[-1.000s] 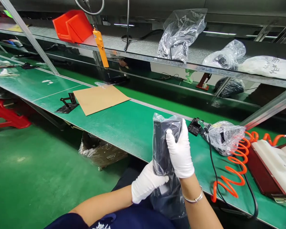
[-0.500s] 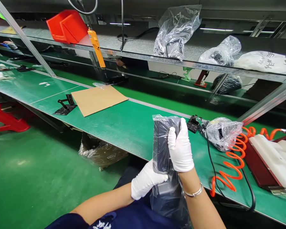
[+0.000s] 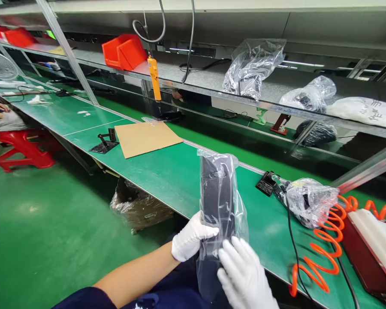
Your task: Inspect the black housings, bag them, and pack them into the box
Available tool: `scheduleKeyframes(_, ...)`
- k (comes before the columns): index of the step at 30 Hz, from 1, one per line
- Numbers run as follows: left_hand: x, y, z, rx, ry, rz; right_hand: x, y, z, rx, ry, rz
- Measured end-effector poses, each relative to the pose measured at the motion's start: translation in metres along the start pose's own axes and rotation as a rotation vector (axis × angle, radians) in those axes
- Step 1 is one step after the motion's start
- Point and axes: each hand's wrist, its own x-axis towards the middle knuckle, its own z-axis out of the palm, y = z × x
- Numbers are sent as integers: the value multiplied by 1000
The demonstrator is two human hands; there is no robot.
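Note:
A long dark flat-faced part in a clear plastic bag (image 3: 217, 193) stands roughly upright in front of me, over the bench's front edge. My left hand (image 3: 193, 236), in a white glove, is closed round its left side at mid-height, thumb across the front. My right hand (image 3: 242, 272), also gloved, is at the bag's lower right with its fingers stretched out and slightly spread; I cannot tell whether the fingertips touch the plastic. The lower end of the bag hangs toward my lap. What exactly the dark part is cannot be made out.
A cardboard sheet (image 3: 148, 139) and a black stand (image 3: 105, 141) lie on the green bench (image 3: 167, 171). An orange coiled hose (image 3: 328, 249), a plastic-wrapped bundle (image 3: 310, 201) and a dark red bin (image 3: 366, 253) are at right. A yellow electric screwdriver (image 3: 154, 79) hangs above; a person sits far left.
My right hand has let go of the upper part of the bagged piece and moved down to its lower right, fingers opening. The left hand still holds on. My view has shifted left and up.

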Motion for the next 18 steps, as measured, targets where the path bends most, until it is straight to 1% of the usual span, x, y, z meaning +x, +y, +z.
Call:
scheduleKeyframes(1, 2, 2, 0, 8, 7, 16, -8, -4, -1, -31, 0, -49)
scheduleKeyframes(2, 4, 3, 0, 21, 16, 31, -14, -6, -4, -59, 16, -50)
scheduleKeyframes(3, 6, 4, 0, 41, 27, 39, -19, -6, -8, -77, 39, -9)
scheduleKeyframes(4, 6, 3, 1, 64, 34, 37, -21, -6, -14, -84, 59, 71)
scheduleKeyframes(5, 6, 1, 2, 85, 41, 27, -21, -4, -20, -81, 80, 196)
scheduleKeyframes(7, 3, -6, 7, 111, 47, -13, -15, 2, -30, -16, 135, 533)
scheduleKeyframes(9, -3, -15, 12, 113, 35, -56, -1, 11, -36, 187, 185, 851)
scheduleKeyframes(10, -7, -19, 14, 108, 26, -76, 8, 17, -35, 307, 203, 953)
scheduleKeyframes(11, -10, -23, 16, 106, 18, -95, 19, 23, -33, 401, 221, 1019)
scheduleKeyframes(13, -15, -29, 18, 123, 21, -126, 43, 35, -26, 483, 267, 1059)
scheduleKeyframes(15, -18, -33, 19, 170, 60, -133, 66, 45, -16, 477, 299, 1030)
scheduleKeyframes(16, -19, -34, 19, 202, 87, -128, 77, 49, -11, 476, 278, 1006)
scheduleKeyframes(18, -19, -35, 19, 274, 141, -112, 93, 53, 0, 474, 174, 986)
